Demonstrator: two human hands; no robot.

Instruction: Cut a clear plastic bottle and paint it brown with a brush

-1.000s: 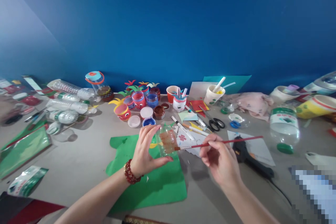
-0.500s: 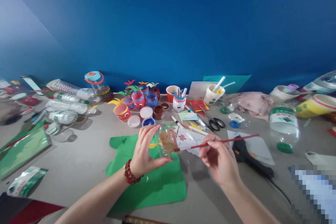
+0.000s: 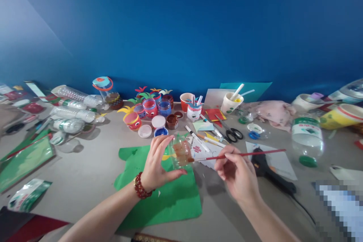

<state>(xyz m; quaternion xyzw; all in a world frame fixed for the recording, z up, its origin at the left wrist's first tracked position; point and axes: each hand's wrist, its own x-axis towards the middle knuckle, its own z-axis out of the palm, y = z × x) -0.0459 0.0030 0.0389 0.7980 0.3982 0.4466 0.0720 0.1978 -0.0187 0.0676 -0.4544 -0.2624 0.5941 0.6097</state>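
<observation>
Between the fingers and thumb of my left hand (image 3: 159,162) is a clear plastic cup-like piece (image 3: 181,151), streaked with brown paint on its side. My right hand (image 3: 236,170) pinches a red-handled paintbrush (image 3: 255,153), its bristles touching the painted side of the piece. Below my left hand lies a sheet of green paper (image 3: 170,204). Just beyond it stand an open pot of brown paint (image 3: 172,121) and a blue paint pot (image 3: 161,132).
Decorated cups (image 3: 132,121) with paper leaves stand at the back. Scissors (image 3: 234,135) and a black glue gun (image 3: 270,172) lie to the right, near a large clear bottle piece (image 3: 307,140). Plastic bottles (image 3: 69,125) lie on the left.
The paintbrush has shifted slightly, its handle end tipping a little lower and to the right. Both hands hold nearly the same place.
</observation>
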